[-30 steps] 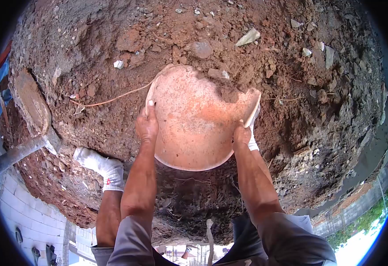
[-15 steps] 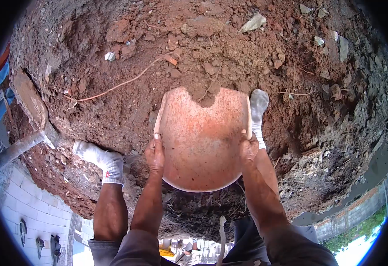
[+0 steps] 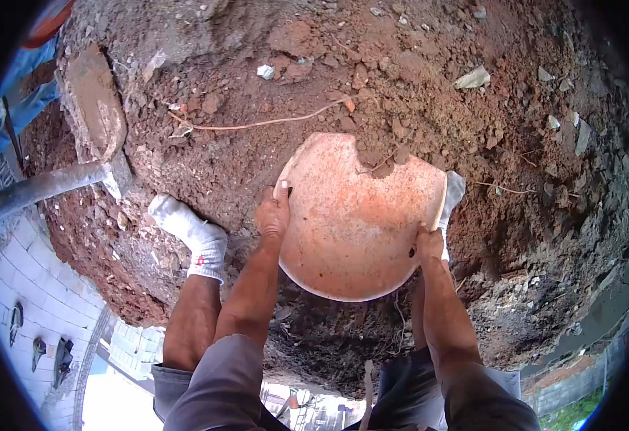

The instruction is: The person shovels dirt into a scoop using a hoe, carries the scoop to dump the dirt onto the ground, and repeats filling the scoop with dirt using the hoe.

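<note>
A wide, shallow, orange-pink dirt pan, dusty and dustpan-shaped, lies between my feet with its front edge against the reddish soil. Loose dirt covers the middle of that front edge. My left hand is closed around the pan's left side, thumb on top. On the opposite side my right hand grips the rim, its fingers partly hidden. The pan is tilted, its left front corner farther forward than its right.
A hoe with a dirt-caked blade rests on the soil at the left. My socked feet flank the pan, the right one partly hidden behind it. A thin root and several stones lie ahead. Sandals sit on paving at lower left.
The pan has turned clockwise in my hands, its left side going forward and its right side back. The whole view has also shifted, bringing more of the hoe into sight.
</note>
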### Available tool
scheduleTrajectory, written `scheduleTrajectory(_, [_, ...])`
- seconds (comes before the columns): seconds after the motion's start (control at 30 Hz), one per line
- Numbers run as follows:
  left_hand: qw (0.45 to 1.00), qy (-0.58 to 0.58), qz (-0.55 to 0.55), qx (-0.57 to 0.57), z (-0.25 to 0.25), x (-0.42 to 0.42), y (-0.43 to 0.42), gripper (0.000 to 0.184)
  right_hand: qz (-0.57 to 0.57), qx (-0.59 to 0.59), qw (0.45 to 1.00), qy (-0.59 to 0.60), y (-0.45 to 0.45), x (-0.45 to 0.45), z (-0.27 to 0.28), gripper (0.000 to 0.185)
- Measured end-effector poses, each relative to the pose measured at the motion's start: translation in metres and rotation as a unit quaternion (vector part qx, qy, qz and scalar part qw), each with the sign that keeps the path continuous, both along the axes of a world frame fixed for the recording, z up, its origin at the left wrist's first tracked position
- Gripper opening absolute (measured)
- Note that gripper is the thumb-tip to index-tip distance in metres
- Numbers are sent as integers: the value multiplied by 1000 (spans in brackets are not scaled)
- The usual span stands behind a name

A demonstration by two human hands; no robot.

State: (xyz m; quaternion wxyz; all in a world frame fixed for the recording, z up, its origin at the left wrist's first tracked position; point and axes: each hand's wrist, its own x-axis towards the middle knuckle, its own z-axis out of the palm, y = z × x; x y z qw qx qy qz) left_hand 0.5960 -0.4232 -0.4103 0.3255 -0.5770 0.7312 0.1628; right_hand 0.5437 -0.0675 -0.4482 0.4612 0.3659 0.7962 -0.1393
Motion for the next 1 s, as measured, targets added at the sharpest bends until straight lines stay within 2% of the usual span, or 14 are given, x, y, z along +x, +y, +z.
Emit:
scheduleTrajectory(0.03, [998, -64, -4, -26, 12, -5, 5, 52, 82, -17, 996, -44, -1, -11, 16, 42])
scheduleTrajectory(0.07, [999, -1, -4, -44, 19, -7, 7, 50, 164, -34, 983, -80, -5, -24, 28, 46])
scheduleTrajectory(0.17, [992, 112, -48, -25, 59, -39, 5, 47, 270, -62, 953, 124, -32, -88, 74, 50])
scheduleTrajectory(0.23, [992, 94, -18, 81, 133, -98, -5, 48, 369, -179, 878, 246, -70, -133, 101, 45])
scheduleTrajectory(0.33, [964, 173, 119, 161, 182, -116, -26, 46, 418, -373, 783, 270, -232, -196, 246, 35])
scheduleTrajectory(0.4, [938, 346, -20, -25, 188, -95, -29, 45, 512, -513, 570, 387, -336, -186, 326, 39])
scheduleTrajectory(0.47, [890, 456, -3, -13, 177, -60, -20, 41, 627, -561, 283, 461, -428, -171, 390, 42])
scheduleTrajectory(0.53, [872, 467, 118, 86, 180, -43, -24, 36, 767, -381, 91, 508, -505, -164, 416, 42])
scheduleTrajectory(0.6, [873, 439, 191, 93, 193, -32, -22, 34, 943, -90, 18, 319, -552, -189, 429, 38])
scheduleTrajectory(0.7, [864, 391, 308, 76, 208, -28, -31, 32, 953, 45, -17, 299, -585, -198, 379, 33])
scheduleTrajectory(0.77, [847, 353, 366, 153, 235, -32, -27, 37, 965, -33, 152, 213, -558, -217, 377, 31])
scheduleTrajectory(0.87, [859, 261, 320, 303, 257, -49, -7, 67, 876, -187, 346, 280, -458, -257, 385, 23])
scheduleTrajectory(0.93, [863, 272, 272, 328, 307, -94, 35, 81, 781, -218, 552, 195, -378, -291, 381, 23])
scheduleTrajectory(1.0, [817, 314, 271, 401, 330, -128, 88, 86, 670, -191, 698, 164, -289, -310, 399, 30])
